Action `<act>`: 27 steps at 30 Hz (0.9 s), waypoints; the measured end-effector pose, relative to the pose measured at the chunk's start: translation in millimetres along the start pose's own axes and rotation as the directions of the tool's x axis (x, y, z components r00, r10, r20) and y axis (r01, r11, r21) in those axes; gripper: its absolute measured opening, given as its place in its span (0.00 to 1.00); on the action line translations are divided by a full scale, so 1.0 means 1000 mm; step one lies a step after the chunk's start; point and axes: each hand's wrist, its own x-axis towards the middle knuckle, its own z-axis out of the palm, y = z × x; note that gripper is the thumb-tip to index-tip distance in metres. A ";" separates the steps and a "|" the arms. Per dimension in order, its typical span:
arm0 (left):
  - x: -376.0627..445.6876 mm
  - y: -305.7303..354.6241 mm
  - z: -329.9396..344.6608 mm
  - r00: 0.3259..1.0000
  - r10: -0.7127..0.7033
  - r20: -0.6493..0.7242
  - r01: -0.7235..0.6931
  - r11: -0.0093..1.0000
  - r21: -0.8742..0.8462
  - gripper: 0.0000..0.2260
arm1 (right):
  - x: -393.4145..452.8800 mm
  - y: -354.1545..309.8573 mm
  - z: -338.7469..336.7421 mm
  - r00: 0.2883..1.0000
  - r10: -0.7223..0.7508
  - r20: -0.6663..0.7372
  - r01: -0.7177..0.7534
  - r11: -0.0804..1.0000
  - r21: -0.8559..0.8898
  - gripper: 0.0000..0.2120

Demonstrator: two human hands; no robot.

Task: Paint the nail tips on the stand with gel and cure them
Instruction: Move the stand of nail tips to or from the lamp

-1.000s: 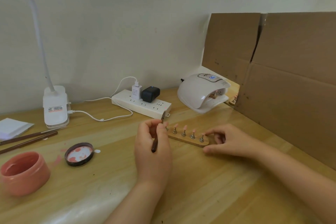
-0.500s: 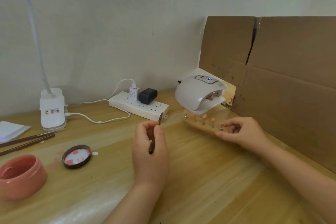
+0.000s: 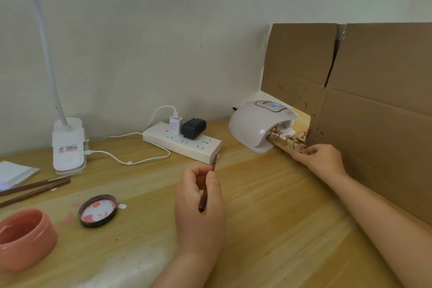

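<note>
A wooden stand [image 3: 284, 146] with several pink nail tips on metal pegs reaches partly into the mouth of the white curing lamp [image 3: 253, 124], whose small display is lit. My right hand [image 3: 320, 159] grips the stand's near end. My left hand [image 3: 199, 203] rests mid-table, closed on a thin brown brush [image 3: 205, 192] whose tip points away toward the power strip. Another stand with tips shows inside and behind the lamp.
A pink gel jar [image 3: 23, 238] and its dark lid [image 3: 98, 210] sit at the front left. Two brown brushes [image 3: 35, 188] and white paper lie further left. A white desk lamp [image 3: 67, 145] and power strip [image 3: 182, 141] line the wall. Cardboard [image 3: 374, 112] stands at right.
My right hand has carried the stand from the table's middle back and right, up to the curing lamp's opening. My left hand has stayed put with the brush.
</note>
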 end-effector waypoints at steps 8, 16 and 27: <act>-0.002 0.000 0.001 1.000 0.015 0.005 -0.015 1.000 0.012 0.06 | 0.024 -0.003 0.014 0.998 0.029 0.062 -0.033 0.998 0.061 0.26; -0.002 0.001 0.002 1.000 -0.019 0.002 0.019 1.000 0.014 0.08 | 0.049 -0.040 0.041 0.946 0.005 0.324 -0.069 0.980 0.185 0.15; -0.002 -0.002 0.002 0.998 -0.069 -0.005 0.069 0.997 0.041 0.05 | 0.090 -0.022 0.060 0.971 0.180 0.159 -0.205 0.965 0.163 0.11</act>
